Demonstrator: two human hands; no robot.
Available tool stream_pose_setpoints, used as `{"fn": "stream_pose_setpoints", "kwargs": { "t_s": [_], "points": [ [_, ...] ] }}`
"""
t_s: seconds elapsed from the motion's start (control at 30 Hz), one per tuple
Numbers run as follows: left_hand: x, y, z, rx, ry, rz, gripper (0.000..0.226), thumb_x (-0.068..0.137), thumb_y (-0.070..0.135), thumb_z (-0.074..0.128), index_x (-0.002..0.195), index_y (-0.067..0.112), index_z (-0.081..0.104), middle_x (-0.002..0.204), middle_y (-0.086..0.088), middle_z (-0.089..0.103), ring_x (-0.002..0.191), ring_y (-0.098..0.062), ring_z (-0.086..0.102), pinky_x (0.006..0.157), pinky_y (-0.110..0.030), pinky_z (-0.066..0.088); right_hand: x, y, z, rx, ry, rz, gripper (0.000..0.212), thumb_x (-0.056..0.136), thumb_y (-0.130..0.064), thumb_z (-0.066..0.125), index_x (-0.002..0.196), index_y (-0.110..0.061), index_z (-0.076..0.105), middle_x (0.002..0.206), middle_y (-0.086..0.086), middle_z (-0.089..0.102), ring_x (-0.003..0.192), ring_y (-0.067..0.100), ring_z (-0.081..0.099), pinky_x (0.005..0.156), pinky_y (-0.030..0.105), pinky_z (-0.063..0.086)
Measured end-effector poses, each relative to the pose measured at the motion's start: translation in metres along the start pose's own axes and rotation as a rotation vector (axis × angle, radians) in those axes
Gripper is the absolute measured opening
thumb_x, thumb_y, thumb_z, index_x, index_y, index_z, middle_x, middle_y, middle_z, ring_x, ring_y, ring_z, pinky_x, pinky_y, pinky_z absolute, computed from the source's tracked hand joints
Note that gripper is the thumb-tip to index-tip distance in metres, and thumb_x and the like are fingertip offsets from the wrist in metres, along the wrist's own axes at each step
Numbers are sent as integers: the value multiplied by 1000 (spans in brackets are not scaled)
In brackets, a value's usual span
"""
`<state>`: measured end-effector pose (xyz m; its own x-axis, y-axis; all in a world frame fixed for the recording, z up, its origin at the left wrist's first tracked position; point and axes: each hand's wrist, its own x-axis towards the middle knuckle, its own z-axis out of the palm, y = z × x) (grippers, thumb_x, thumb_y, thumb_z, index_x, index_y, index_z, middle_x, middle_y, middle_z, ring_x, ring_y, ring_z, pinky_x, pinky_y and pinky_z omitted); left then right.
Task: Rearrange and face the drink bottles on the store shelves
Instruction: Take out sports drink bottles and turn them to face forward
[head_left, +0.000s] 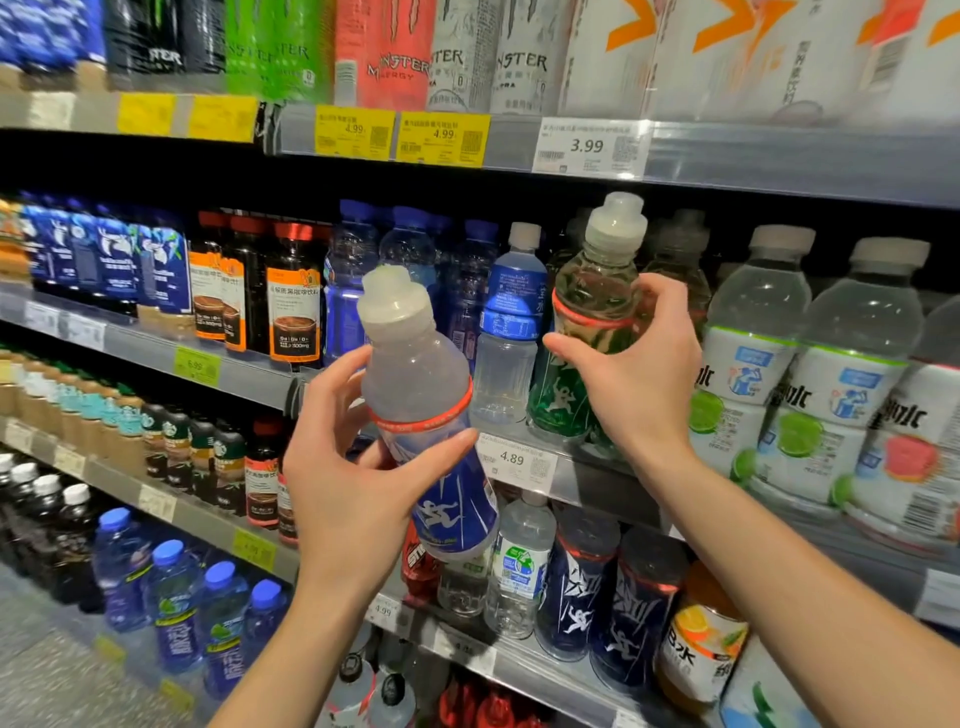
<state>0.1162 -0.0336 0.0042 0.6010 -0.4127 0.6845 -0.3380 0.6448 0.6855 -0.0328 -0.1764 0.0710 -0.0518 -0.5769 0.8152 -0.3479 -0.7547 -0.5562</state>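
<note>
The left hand (348, 467) has its grip curled around a tilted clear plastic bottle with a blue label (431, 415), held free before the shelves, while the right hand (636, 364) grips a green-label clear bottle (592, 322) standing near the grey shelf edge (576, 473) among its neighbours.

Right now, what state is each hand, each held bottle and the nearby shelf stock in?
left hand: grips the blue-label bottle
blue-label bottle: off the shelf, tilted, cap on
right hand: grips the green-label bottle
green-label bottle: upright at the shelf front, cap on
lime-label bottles: standing upright on the shelf, capped
4.89 price tag: on the shelf edge, readable
</note>
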Motion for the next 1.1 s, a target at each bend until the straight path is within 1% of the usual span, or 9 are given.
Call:
{"fn": "stream_pose_setpoints", "kwargs": {
  "t_s": [0.1, 0.2, 0.27, 0.37, 0.53, 0.67, 0.83, 1.0, 1.1],
  "points": [
    [-2, 1, 0, 2, -11, -3, 74, 55, 25, 88, 118, 44, 54, 122, 15, 64, 115, 0, 61, 82, -15, 55, 0, -2, 3, -122, 13, 16, 76, 64, -42, 91, 125, -19, 50, 117, -4, 55, 100, 3, 47, 77, 4, 34],
    [-3, 2, 0, -3, -21, -7, 76, 53, 28, 88, 120, 43, 54, 124, 11, 63, 117, -1, 60, 83, -15, 55, 4, -6, 5, -386, 33, -29, 82, 62, -58, 86, 128, -19, 54, 120, -1, 47, 111, 17, 47, 80, 30, 42],
    [-4, 3, 0, -4, -29, -8, 75, 54, 29, 88, 119, 44, 54, 125, 10, 63, 117, -1, 60, 83, -15, 54, 7, -10, 5, -475, -6, -23, 81, 63, -62, 83, 124, -16, 56, 113, -1, 42, 106, 25, 51, 74, 37, 44],
    [-6, 3, 0, -3, -35, -7, 75, 53, 27, 89, 118, 45, 55, 123, 12, 64, 117, 0, 60, 84, -16, 55, 12, -12, 7, -546, -84, 15, 78, 68, -65, 78, 120, -12, 53, 112, 2, 50, 97, 33, 60, 68, 36, 37],
    [-8, 3, 0, -18, -30, -18, 75, 52, 30, 88, 118, 43, 56, 122, 13, 65, 116, -1, 61, 85, -19, 56, 19, -14, 10, -594, -140, 24, 68, 75, -63, 75, 111, -9, 54, 110, 12, 66, 103, 39, 62, 69, 38, 38],
    [-10, 4, 0, -23, -25, -20, 75, 54, 25, 89, 118, 42, 55, 120, 15, 65, 115, -1, 62, 85, -20, 56, 20, -15, 12, -612, -196, 42, 61, 87, -55, 67, 118, -5, 50, 112, 16, 65, 105, 40, 61, 70, 38, 38],
    [-13, 3, 0, -25, -22, -30, 74, 55, 23, 88, 119, 40, 56, 121, 11, 66, 115, -2, 63, 86, -21, 56, 19, -7, 15, -587, -217, 12, 51, 94, -46, 62, 120, -4, 48, 113, 17, 64, 104, 40, 61, 68, 37, 36],
    [-19, 3, 3, -41, -10, -52, 73, 54, 22, 88, 118, 38, 57, 120, 14, 67, 114, 0, 63, 84, -19, 56, 17, 5, 17, -547, -180, -32, 62, 94, -47, 61, 130, 0, 46, 114, 16, 63, 102, 39, 60, 68, 35, 37],
    [-22, 3, 5, -38, -25, -65, 73, 55, 22, 88, 119, 36, 57, 119, 14, 68, 114, -2, 63, 86, -23, 57, 15, 12, 18, -507, -146, -67, 51, 94, -46, 63, 117, -2, 52, 103, 13, 64, 91, 34, 61, 66, 35, 38]
  ]
}}
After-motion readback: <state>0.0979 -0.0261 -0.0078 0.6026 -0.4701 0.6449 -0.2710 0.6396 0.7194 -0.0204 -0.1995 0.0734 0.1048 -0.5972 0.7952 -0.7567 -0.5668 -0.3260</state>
